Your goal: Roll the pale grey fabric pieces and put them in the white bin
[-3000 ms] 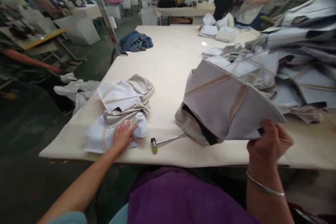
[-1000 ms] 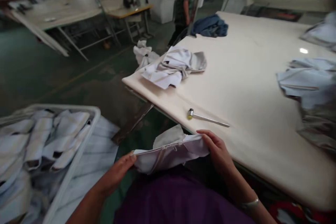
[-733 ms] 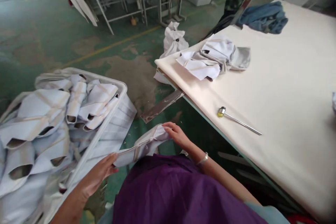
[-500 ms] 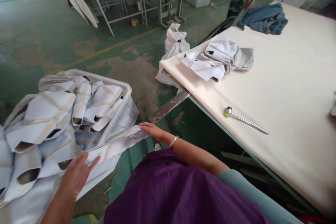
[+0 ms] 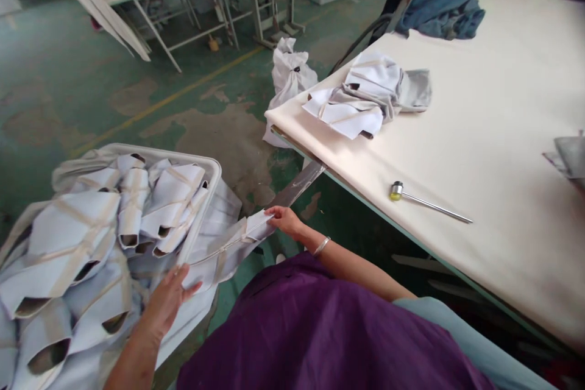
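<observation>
A pale blue-grey fabric piece with beige tape strips (image 5: 223,250) stretches across the rim of a white plastic bin (image 5: 201,195). My right hand (image 5: 286,222) lies on its far end, fingers closed over the corner, a thin bangle on the wrist. My left hand (image 5: 167,304) is open below the bin rim, its spread fingers against the fabric's lower edge. Inside the bin, a stack of similar folded fabric pieces (image 5: 77,244) lies close to my left hand. The bin's lower part is hidden by the stack.
A cream-covered cutting table (image 5: 479,134) runs along the right, holding a crumpled fabric bundle (image 5: 361,97), a steel-handled mallet (image 5: 415,198) and a blue cloth (image 5: 439,12). A white sack (image 5: 290,73) lies on the green floor. My purple apron (image 5: 320,329) fills the bottom.
My view has swung left from the table to the bin. The fabric piece has moved from in front of me to the bin rim, and my hands have drawn apart along it.
</observation>
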Tool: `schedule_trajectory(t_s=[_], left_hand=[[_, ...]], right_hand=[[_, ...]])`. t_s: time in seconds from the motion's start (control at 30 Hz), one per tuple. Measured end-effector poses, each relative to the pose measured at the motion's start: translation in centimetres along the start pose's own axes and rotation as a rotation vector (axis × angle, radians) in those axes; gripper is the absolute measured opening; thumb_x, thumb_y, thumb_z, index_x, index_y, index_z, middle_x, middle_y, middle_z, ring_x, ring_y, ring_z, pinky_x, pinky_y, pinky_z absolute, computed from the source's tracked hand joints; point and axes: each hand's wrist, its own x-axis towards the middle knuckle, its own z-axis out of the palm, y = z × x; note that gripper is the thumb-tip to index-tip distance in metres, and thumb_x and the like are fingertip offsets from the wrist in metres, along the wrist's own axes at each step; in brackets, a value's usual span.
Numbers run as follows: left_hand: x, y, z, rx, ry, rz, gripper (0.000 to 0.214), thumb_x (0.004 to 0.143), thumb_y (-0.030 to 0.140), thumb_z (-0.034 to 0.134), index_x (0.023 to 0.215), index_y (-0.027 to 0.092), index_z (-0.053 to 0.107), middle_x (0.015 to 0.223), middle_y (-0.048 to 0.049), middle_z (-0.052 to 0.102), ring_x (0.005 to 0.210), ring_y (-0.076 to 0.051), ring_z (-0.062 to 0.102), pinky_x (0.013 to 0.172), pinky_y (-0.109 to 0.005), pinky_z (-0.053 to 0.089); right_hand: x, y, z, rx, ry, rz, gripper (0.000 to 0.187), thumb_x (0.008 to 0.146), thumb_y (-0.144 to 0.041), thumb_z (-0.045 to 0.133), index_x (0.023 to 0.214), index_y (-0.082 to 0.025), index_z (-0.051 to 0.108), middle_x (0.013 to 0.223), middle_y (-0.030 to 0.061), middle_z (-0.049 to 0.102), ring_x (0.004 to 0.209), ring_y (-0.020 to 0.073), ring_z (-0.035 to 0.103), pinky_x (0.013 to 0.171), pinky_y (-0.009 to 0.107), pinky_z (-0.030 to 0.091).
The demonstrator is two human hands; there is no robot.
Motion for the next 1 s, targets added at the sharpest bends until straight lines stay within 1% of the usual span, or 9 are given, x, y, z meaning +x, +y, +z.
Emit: schedule_trajectory(t_s=[0.1,0.17,0.3,0.4,0.47,0.57,0.7,0.77,1.0], left_hand=[[-0.1,-0.2,3.3,-0.155,-0.195,-0.175,0.036,0.070,0.051,0.072,0.080,0.019,0.058,0.077,-0.0021,0.066,0.080,-0.019,0.066,0.084,-0.037,0.059],[0.1,0.3,6.9,-0.076,-0.296,-0.152,0.042,0.076,0.054,0.065,0.097,0.018,0.061,0.104,-0.0094,0.070,0.105,-0.024,0.064,0.090,-0.038,0.055],[1.5,3.0,13.8,0.304,-0.465,0.130,0.047,0.081,0.049,0.054,0.113,0.016,0.062,0.116,-0.0137,0.067,0.111,-0.028,0.061,0.096,-0.045,0.049],[3.2,6.4,17.1,0.537,-0.401,0.434,0.036,0.084,0.042,0.051,0.104,0.017,0.066,0.108,-0.0113,0.068,0.095,-0.024,0.063,0.092,-0.041,0.048],[4.8,9.1,19.2,0.573,-0.353,0.568,0.032,0.085,0.040,0.049,0.101,0.017,0.066,0.103,-0.0096,0.067,0.088,-0.021,0.062,0.085,-0.036,0.048],[8.1,13.0,24.0,0.546,-0.420,0.659,0.029,0.084,0.038,0.053,0.099,0.017,0.066,0.099,-0.0081,0.068,0.083,-0.019,0.060,0.080,-0.032,0.046],[12.6,16.2,31.7,0.461,-0.550,0.619,0.030,0.078,0.040,0.060,0.089,0.013,0.067,0.086,-0.0072,0.069,0.075,-0.017,0.058,0.073,-0.029,0.043],[14.2,16.7,34.3,0.417,-0.625,0.531,0.033,0.074,0.043,0.063,0.083,0.012,0.066,0.073,-0.0043,0.065,0.066,-0.014,0.052,0.065,-0.027,0.040],[17.1,16.7,35.8,0.403,-0.807,0.235,0.042,0.060,0.052,0.073,0.073,0.014,0.062,0.054,0.0038,0.049,0.047,-0.008,0.036,0.049,-0.023,0.025]], right_hand=[[2.8,-1.8,-3.1,-0.290,0.177,-0.106,0.034,0.072,-0.012,0.056,0.102,-0.021,0.070,0.082,-0.0008,0.069,0.075,0.0141,0.059,0.073,0.026,0.047],[4.6,-3.5,-6.7,-0.489,0.295,-0.136,0.036,0.074,-0.010,0.054,0.103,-0.024,0.071,0.091,0.0004,0.070,0.084,0.0165,0.061,0.081,0.029,0.047],[6.3,-6.2,-14.1,-0.710,0.519,-0.161,0.039,0.080,-0.011,0.052,0.114,-0.024,0.067,0.111,0.0058,0.067,0.101,0.0214,0.058,0.090,0.034,0.044],[6.1,-6.5,-16.9,-0.735,0.734,-0.214,0.043,0.080,-0.015,0.055,0.122,-0.020,0.061,0.122,0.0118,0.060,0.105,0.0229,0.055,0.093,0.035,0.042],[5.8,-5.9,-17.0,-0.628,0.795,-0.173,0.037,0.082,-0.025,0.055,0.118,-0.016,0.062,0.113,0.0123,0.062,0.097,0.0212,0.056,0.088,0.033,0.043],[5.7,-4.4,-15.7,-0.408,0.722,-0.045,0.034,0.084,-0.044,0.054,0.099,-0.016,0.066,0.088,0.0058,0.065,0.079,0.0169,0.056,0.077,0.029,0.045],[6.3,-3.7,-14.4,-0.234,0.695,0.060,0.039,0.077,-0.056,0.060,0.085,-0.018,0.065,0.078,0.0015,0.065,0.070,0.0140,0.055,0.067,0.025,0.042],[6.7,-3.8,-14.5,-0.194,0.713,0.104,0.039,0.073,-0.057,0.064,0.082,-0.019,0.065,0.077,0.0010,0.065,0.068,0.0138,0.055,0.065,0.025,0.041],[7.5,-4.1,-15.3,-0.196,0.709,0.190,0.019,0.072,-0.039,0.067,0.077,-0.021,0.066,0.073,-0.0012,0.066,0.064,0.0127,0.055,0.058,0.023,0.037]])
